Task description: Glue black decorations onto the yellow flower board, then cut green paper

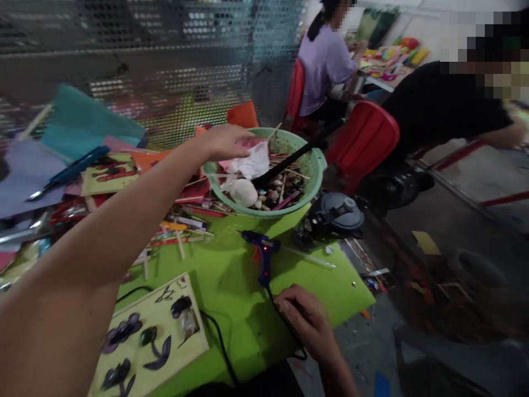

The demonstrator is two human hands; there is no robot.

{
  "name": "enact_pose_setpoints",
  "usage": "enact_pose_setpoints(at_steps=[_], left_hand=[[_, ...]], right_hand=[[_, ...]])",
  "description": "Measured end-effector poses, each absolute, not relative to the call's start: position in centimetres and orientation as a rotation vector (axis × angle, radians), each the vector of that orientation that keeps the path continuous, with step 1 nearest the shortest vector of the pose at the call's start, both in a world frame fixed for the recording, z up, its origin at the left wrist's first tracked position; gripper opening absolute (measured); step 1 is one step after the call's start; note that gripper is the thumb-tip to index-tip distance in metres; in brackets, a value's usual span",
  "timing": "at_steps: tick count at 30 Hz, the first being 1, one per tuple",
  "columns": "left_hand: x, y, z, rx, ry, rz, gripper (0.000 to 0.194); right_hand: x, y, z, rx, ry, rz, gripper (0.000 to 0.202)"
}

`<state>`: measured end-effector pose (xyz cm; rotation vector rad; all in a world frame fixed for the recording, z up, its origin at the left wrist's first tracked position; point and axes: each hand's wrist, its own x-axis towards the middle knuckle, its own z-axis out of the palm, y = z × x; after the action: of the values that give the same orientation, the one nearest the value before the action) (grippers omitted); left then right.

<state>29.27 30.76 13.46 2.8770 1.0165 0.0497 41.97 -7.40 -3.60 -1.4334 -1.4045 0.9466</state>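
My left hand (225, 141) reaches far forward over the rim of a green plastic basin (316, 165), with its fingers on a crumpled white and pink sheet (253, 161) lying in it. The basin holds sticks, small shells, a round white stone (243, 192) and a long black handle. My right hand (308, 322) rests curled on the green paper (235, 275) near the table's front edge, on the black cord of a blue glue gun (264, 255) that stands with a red light on.
A yellow board (151, 336) with dark flower shapes lies at the front left. Coloured papers, a blue knife (70, 172) and sticks cover the left side. A black round appliance (330, 219) sits right of the glue gun. Two people sit on red chairs (363, 140) behind.
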Motion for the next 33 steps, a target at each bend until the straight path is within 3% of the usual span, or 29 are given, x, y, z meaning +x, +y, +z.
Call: enact_pose_setpoints(at_steps=[8,14,20,33], left_hand=[[16.0,24.1,16.6,2.633,1.304,0.18,0.057],[6.2,19.0,12.1,2.424,1.541,-0.175,0.054],[-0.3,12.7,8.0,2.308,1.753,-0.265,0.052],[-0.8,6.9,-0.2,2.417,1.757,0.324,0.029]], right_hand=[[42.5,-7.9,-4.3,-1.444,-1.404,0.913,0.022],[42.7,-8.2,-5.0,-1.48,-1.386,0.863,0.024],[42.6,-8.2,-5.2,-1.573,-1.388,0.75,0.031],[42.5,-7.7,-6.2,-1.733,-1.382,0.655,0.047]])
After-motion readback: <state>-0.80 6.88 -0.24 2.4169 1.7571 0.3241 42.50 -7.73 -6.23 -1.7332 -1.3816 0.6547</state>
